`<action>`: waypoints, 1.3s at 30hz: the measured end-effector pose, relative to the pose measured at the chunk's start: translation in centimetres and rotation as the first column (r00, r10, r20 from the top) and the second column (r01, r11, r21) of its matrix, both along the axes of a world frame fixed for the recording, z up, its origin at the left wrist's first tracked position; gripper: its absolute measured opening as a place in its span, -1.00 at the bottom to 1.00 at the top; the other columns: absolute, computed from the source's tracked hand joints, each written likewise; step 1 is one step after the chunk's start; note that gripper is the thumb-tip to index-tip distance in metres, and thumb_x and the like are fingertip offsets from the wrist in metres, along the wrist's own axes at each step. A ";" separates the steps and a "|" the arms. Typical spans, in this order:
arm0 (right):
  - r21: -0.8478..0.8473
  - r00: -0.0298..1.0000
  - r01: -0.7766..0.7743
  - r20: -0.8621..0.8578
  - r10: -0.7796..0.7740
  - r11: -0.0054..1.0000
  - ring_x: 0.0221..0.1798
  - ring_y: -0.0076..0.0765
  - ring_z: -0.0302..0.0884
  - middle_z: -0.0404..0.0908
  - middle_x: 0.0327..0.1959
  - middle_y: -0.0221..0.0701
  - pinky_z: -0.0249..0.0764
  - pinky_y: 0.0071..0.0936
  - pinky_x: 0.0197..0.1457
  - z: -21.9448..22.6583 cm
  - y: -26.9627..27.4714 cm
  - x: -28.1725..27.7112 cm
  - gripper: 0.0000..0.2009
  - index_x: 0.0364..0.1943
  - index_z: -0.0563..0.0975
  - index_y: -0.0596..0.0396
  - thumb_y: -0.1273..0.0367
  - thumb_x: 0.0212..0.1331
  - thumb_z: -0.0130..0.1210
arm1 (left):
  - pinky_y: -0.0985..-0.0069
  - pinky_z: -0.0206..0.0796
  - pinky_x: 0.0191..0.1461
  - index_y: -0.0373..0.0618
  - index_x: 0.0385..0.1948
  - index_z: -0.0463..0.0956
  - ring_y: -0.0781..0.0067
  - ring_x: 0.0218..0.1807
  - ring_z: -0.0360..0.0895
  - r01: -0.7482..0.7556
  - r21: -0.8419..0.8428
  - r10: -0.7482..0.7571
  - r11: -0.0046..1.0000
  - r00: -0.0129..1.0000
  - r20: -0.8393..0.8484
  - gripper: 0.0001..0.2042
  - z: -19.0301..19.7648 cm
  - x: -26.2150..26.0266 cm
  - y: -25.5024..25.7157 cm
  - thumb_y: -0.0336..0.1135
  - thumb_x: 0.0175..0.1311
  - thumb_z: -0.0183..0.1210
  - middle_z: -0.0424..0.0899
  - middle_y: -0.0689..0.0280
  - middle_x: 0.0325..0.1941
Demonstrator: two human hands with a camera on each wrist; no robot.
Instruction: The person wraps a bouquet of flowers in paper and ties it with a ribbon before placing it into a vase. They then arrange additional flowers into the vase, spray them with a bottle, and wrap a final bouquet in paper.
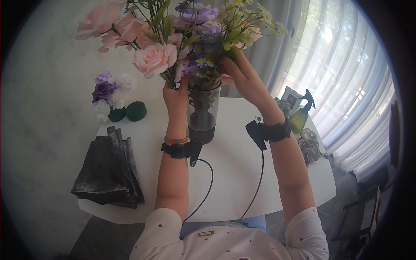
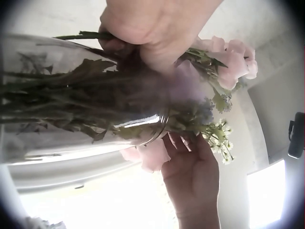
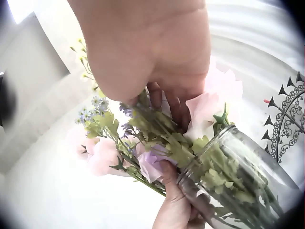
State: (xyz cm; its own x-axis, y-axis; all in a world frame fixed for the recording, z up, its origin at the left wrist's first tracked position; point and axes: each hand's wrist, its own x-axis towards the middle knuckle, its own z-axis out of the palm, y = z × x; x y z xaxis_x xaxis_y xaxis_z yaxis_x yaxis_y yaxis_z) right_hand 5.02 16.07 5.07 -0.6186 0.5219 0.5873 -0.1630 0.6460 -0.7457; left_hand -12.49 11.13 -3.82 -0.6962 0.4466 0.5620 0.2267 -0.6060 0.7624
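A clear glass vase (image 1: 203,110) (image 2: 71,138) (image 3: 262,162) holds pink roses (image 1: 155,60), purple blooms and small blue and white flowers. At the rim's left side, my left hand (image 1: 176,102) (image 2: 152,28) (image 3: 176,210) grips green stems, one of which (image 2: 81,36) sticks out beside the glass. My right hand (image 1: 251,86) (image 2: 193,176) (image 3: 152,52) is on the opposite side above the rim, its fingers bent round leafy stems (image 3: 152,124). Leaves and petals partly hide those fingertips.
Dark folded sheets (image 1: 106,169) lie at the white table's (image 1: 229,190) left side. Behind them are purple and white flowers (image 1: 106,91) and a green round block (image 1: 136,111). A spray bottle (image 1: 299,119), a frame (image 1: 291,99) and coiled cord (image 1: 309,147) are at the right.
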 end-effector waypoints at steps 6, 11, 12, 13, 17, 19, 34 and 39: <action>0.433 0.987 0.033 0.127 -0.097 0.901 -0.06 -0.23 0.48 0.47 -0.19 -0.19 0.42 -0.36 0.01 -1.3 1.7 -0.5 -0.74 -0.08 0.46 0.27 0.41 0.20 0.04 | 0.55 0.26 -0.02 -0.42 -0.11 0.49 0.51 -0.16 0.47 -0.005 -0.005 0.005 1.000 1.000 0.003 -0.72 -0.2 -0.1 0.2 -0.38 0.25 0.12 0.61 0.24 -0.13; 0.791 0.967 0.094 0.072 -0.245 0.604 -0.13 -0.07 0.48 0.48 -0.31 -0.05 0.44 -0.31 -0.10 -1.2 0.8 -0.1 -0.78 -0.25 0.53 0.34 0.42 0.11 0.11 | 0.55 0.25 -0.01 -0.41 -0.11 0.49 0.51 -0.14 0.46 -0.019 -0.020 0.019 1.000 1.000 0.006 -0.71 0.3 0.5 -0.3 -0.36 0.24 0.13 0.60 0.24 -0.12; 0.575 0.966 0.085 0.154 -0.209 0.813 -0.07 -0.20 0.51 0.53 -0.21 -0.13 0.44 -0.36 -0.01 -0.5 -0.2 0.2 -0.76 -0.12 0.48 0.29 0.43 0.18 0.05 | 0.54 0.25 0.00 -0.41 -0.10 0.48 0.50 -0.13 0.46 -0.024 -0.028 0.025 0.999 1.000 0.015 -0.70 0.5 0.8 -0.4 -0.35 0.24 0.13 0.60 0.24 -0.12; 0.308 0.964 0.077 0.221 -0.150 0.948 -0.01 -0.33 0.54 0.57 -0.12 -0.20 0.44 -0.40 0.08 -0.1 -0.7 0.3 -0.72 0.01 0.43 0.25 0.44 0.25 0.00 | 0.54 0.25 0.01 -0.41 -0.09 0.48 0.50 -0.13 0.46 -0.031 -0.035 0.032 0.999 0.999 0.026 -0.69 0.6 0.9 -0.5 -0.34 0.24 0.14 0.60 0.24 -0.11; 0.162 0.998 -0.053 0.029 0.049 0.985 -0.05 -0.35 0.56 0.60 -0.16 -0.19 0.44 -0.40 0.05 -0.8 -0.4 0.5 -0.74 -0.03 0.47 0.24 0.41 0.23 0.02 | 0.54 0.25 0.01 -0.39 -0.06 0.47 0.50 -0.12 0.46 -0.066 -0.058 0.066 0.996 0.998 -0.008 -0.69 0.2 0.6 0.0 -0.34 0.25 0.13 0.60 0.24 -0.11; 0.185 0.994 0.100 0.021 -0.105 0.978 -0.33 -0.10 0.54 0.60 -0.26 -0.16 0.46 -0.37 -0.14 -1.2 -0.8 -0.1 -0.76 -0.11 0.48 0.28 0.47 0.13 0.06 | 0.53 0.25 0.02 -0.37 -0.04 0.47 0.50 -0.11 0.46 -0.036 -0.041 0.037 0.999 0.999 0.016 -0.68 0.1 0.8 -0.2 -0.35 0.25 0.14 0.59 0.24 -0.10; 0.344 0.988 0.151 -0.068 -0.136 0.927 -0.03 -0.07 0.42 0.45 -0.09 -0.21 0.36 -0.30 0.07 -2.5 -1.3 0.7 -0.68 -0.04 0.42 0.21 0.52 0.06 0.08 | 0.51 0.06 0.26 -0.28 0.21 0.17 0.35 0.23 0.22 -0.143 0.214 0.156 0.966 0.987 -0.041 -0.54 -0.3 0.1 0.7 -0.28 0.32 -0.07 0.21 0.13 0.30; 0.337 0.964 0.262 -0.132 -0.230 0.905 0.00 -0.28 0.46 0.48 -0.04 -0.28 0.38 -0.41 0.07 -2.6 -2.3 3.1 -0.67 0.01 0.42 0.19 0.50 0.12 0.07 | 0.33 0.10 0.29 -0.37 0.16 0.19 0.07 0.27 0.23 -0.271 0.245 0.317 0.931 0.933 -0.169 -0.60 1.0 1.5 -1.6 -0.35 0.34 -0.12 0.29 -0.05 0.22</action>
State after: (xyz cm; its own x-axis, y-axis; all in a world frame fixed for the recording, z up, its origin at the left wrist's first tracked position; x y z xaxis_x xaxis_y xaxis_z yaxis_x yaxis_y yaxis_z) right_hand 8.08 13.73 2.46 -0.4353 0.4035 0.8048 -0.0193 0.8896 -0.4564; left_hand -11.00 9.56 -2.87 -0.6387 0.0926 0.7638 0.5553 -0.6317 0.5409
